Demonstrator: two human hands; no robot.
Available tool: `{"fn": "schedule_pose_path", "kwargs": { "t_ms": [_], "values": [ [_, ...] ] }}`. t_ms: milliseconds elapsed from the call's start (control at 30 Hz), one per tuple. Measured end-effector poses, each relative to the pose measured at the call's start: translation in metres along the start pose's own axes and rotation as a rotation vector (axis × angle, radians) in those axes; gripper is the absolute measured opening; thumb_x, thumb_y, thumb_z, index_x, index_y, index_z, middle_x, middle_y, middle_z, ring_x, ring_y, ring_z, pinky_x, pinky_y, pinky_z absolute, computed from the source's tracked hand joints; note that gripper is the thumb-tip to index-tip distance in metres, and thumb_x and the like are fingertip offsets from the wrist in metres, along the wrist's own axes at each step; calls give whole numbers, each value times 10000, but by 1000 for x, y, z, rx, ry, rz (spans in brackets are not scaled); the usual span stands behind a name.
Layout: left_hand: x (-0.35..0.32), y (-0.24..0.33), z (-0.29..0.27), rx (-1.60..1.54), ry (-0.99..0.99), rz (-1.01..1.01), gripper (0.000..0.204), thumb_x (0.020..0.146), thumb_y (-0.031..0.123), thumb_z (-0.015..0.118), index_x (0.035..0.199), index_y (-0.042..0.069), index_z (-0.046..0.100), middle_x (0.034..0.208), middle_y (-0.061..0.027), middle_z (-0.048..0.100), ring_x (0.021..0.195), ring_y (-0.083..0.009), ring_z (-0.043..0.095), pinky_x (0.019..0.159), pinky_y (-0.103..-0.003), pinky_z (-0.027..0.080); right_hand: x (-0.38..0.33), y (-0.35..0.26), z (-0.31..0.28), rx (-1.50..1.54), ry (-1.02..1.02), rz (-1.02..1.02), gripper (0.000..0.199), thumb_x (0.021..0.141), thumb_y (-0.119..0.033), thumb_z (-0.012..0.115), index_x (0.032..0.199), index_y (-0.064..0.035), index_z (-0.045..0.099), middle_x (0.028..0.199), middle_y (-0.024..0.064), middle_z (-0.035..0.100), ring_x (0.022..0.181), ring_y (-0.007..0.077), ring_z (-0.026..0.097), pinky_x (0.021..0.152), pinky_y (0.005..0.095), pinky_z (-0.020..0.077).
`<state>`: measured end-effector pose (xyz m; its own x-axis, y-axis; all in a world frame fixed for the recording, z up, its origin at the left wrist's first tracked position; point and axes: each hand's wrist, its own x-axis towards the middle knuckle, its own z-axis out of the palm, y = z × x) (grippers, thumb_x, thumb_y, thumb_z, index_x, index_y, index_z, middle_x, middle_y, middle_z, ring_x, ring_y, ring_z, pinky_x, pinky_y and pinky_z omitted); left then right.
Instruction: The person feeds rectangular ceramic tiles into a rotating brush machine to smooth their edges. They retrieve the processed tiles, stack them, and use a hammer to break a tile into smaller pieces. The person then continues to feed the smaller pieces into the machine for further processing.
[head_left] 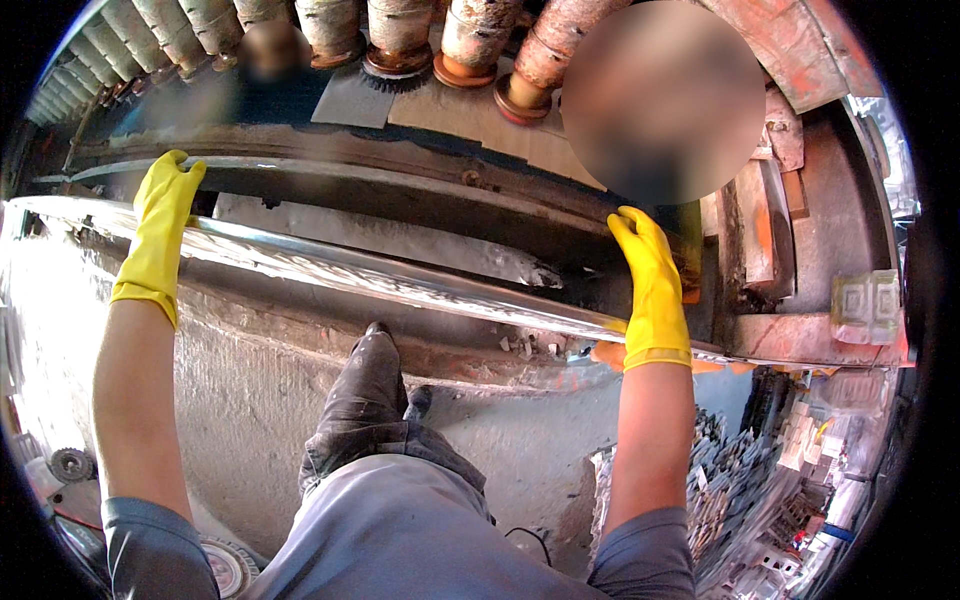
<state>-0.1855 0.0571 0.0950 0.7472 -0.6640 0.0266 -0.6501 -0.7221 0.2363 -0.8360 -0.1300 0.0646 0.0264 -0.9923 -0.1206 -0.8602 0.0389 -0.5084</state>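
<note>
Both my hands wear yellow rubber gloves and reach forward, wide apart, over a long trough-like machine bed. My left hand [168, 205] has its fingers and thumb closed at the upper edge of a long, thin, dark strip [340, 184]. At the strip's other end, my right hand [645, 270] curls its fingers at the same edge; the fingertips are partly hidden. Nearer to me, a shiny metal rail [390, 272] slants across below the strip, passing under both wrists. A pale, worn piece [380, 238] shows in the gap between strip and rail.
Rust-stained cylinders [398, 30] line the far side, with flat boards [490, 122] before them. Blocks and slabs [758, 225] sit at right beside a clear plastic container [866, 307]. Piled thin scrap pieces [690, 470] lie lower right. A toothed wheel [70, 464] is lower left.
</note>
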Motion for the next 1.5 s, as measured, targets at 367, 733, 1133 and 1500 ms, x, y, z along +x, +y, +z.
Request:
{"fn": "schedule_pose_path", "kwargs": {
  "t_ms": [367, 733, 1133, 1500],
  "values": [
    [10, -6, 4, 32, -23, 10, 591, 912, 473, 685, 1362, 93, 638, 1278, -134, 711, 1044, -308, 727, 912, -392, 555, 5, 4, 4, 1, -22, -15, 560, 912, -391, 735, 1340, -42, 650, 1282, 195, 699, 1217, 308, 656, 1060, 381, 472],
    [16, -15, 6, 72, -10, 134, 565, 928, 453, 695, 1317, 45, 651, 1272, -192, 699, 1186, -354, 661, 1018, -430, 496, -1, -11, 4, -29, -52, -15, 583, 907, -395, 743, 1344, -25, 637, 1310, 200, 684, 1246, 312, 643, 1074, 383, 466],
    [10, 15, 9, 68, -140, 717, 424, 935, 287, 721, 1318, 111, 678, 1276, -153, 706, 1178, -329, 669, 1014, -417, 514, 11, -11, 17, -129, -89, -52, 559, 908, -510, 676, 1290, -102, 675, 1287, 202, 681, 1229, 381, 625, 1038, 452, 481],
    [-47, 207, 98, -235, -674, 964, 546, 1024, 350, 626, 1484, 78, 515, 1265, -134, 687, 1040, -208, 642, 932, -397, 516, 4, 9, 22, -147, -59, -49, 596, 913, -528, 648, 1322, -95, 655, 1263, 199, 695, 1202, 384, 638, 1033, 470, 481]
  ]
}}
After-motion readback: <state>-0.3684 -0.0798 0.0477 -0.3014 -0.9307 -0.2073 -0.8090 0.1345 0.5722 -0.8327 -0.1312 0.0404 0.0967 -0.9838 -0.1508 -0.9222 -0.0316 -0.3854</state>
